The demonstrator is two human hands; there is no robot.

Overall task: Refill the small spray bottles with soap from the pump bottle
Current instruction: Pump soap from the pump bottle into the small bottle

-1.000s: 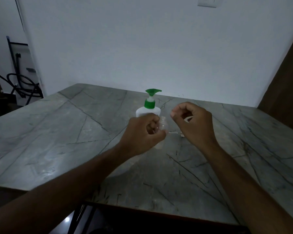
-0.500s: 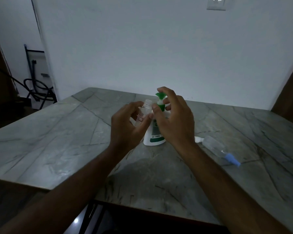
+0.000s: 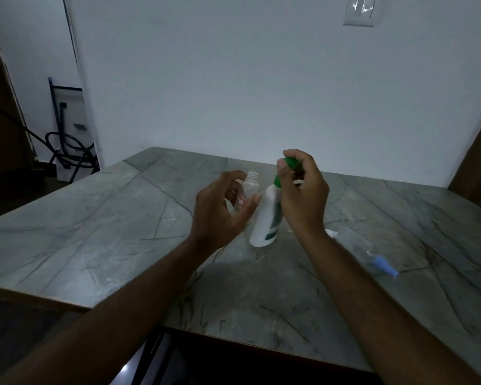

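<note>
The scene is dim, with a cool bluish-grey cast and soft grain. A faint glare sits on the white wall switch plate. A soft shadow pools on the grey veined stone worktop beneath the forearms. The white pump bottle with green top is motion-blurred. Straight lines bow towards the edges.

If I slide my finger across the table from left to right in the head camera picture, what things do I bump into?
Left hand → small clear bottle with no cap → white pump bottle → right hand on its green pump → spray bottle lying flat, blue cap rightmost.
</note>
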